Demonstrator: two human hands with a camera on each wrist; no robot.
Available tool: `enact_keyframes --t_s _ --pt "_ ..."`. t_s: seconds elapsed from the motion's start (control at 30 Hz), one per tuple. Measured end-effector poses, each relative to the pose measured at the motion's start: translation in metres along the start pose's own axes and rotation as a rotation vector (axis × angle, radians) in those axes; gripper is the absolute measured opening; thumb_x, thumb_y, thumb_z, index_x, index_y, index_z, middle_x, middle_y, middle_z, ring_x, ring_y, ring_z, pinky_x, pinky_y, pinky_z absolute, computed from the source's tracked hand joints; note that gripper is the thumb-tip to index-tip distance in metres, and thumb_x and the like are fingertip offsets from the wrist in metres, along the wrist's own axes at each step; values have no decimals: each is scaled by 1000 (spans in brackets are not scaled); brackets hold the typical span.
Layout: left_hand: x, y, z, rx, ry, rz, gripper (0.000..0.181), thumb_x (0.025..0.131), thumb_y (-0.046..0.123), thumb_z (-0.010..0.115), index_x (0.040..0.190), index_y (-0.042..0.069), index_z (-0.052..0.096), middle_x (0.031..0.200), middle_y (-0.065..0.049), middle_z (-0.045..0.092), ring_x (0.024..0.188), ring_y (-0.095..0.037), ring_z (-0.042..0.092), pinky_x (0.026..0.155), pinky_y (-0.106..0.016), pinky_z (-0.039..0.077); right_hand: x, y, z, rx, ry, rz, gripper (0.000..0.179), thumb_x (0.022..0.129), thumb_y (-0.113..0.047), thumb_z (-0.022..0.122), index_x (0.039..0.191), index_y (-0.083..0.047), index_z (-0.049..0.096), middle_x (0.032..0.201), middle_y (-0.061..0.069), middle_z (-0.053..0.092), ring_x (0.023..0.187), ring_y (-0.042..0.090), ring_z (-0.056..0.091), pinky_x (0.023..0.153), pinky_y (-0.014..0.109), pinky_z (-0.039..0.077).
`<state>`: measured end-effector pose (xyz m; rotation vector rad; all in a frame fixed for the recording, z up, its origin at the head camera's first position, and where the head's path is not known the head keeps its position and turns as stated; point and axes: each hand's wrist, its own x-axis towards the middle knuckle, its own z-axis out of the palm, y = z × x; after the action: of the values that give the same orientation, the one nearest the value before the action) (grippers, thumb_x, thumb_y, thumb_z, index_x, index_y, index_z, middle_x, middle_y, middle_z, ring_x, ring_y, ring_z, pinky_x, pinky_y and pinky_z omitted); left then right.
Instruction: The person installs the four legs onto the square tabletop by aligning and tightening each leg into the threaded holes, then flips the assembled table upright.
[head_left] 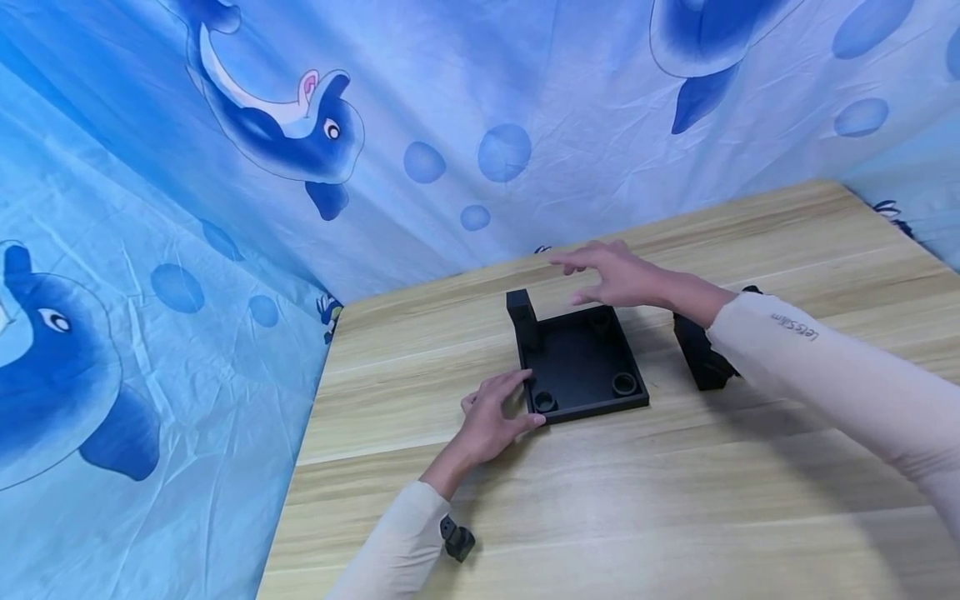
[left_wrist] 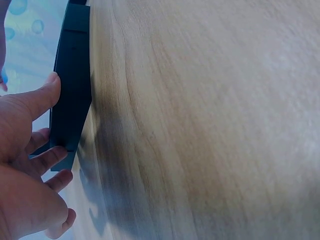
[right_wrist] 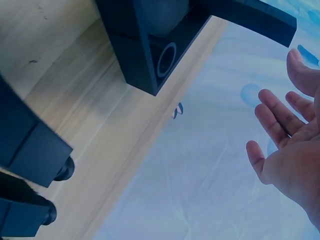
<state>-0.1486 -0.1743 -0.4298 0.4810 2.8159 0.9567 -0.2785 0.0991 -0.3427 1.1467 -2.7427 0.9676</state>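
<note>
A shallow black square tray lies on the table, with round sockets at its corners. One black post stands upright at its far left corner. My left hand holds the near left corner of the tray, thumb on the near side and fingers at the left side. Beyond the far right corner, my right hand hovers with its fingers spread and nothing in them. The right wrist view shows that hand apart from the tray. Black blocks with round pegs lie right of the tray, partly hidden by my right forearm.
The wooden table runs to a blue dolphin-print curtain at the back and left. A small black object shows beside my left sleeve.
</note>
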Motion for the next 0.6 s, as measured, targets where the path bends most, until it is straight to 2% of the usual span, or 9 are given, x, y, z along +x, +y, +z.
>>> enact_keyframes --t_s 0.3,0.5,0.6 --pt "0 0 -1 5 5 6 70 83 38 75 144 21 46 148 -1 43 138 -21 31 103 -55 13 -17 5 -5 -4 22 -3 61 86 -12 73 141 -10 49 120 10 63 120 36 47 97 61 22" --pt "-1 -1 -1 5 8 9 70 83 39 75 144 21 45 148 -2 43 138 -21 32 102 -55 14 -36 10 -7 -2 41 -21 61 86 -12 73 141 -8 49 122 12 62 119 35 50 99 60 27" --pt "-2 0 -1 8 9 12 70 83 39 74 144 22 45 148 -2 43 138 -22 32 102 -55 15 -47 13 -8 -14 50 -13 61 85 -12 74 140 -8 50 124 11 62 125 37 45 100 62 21"
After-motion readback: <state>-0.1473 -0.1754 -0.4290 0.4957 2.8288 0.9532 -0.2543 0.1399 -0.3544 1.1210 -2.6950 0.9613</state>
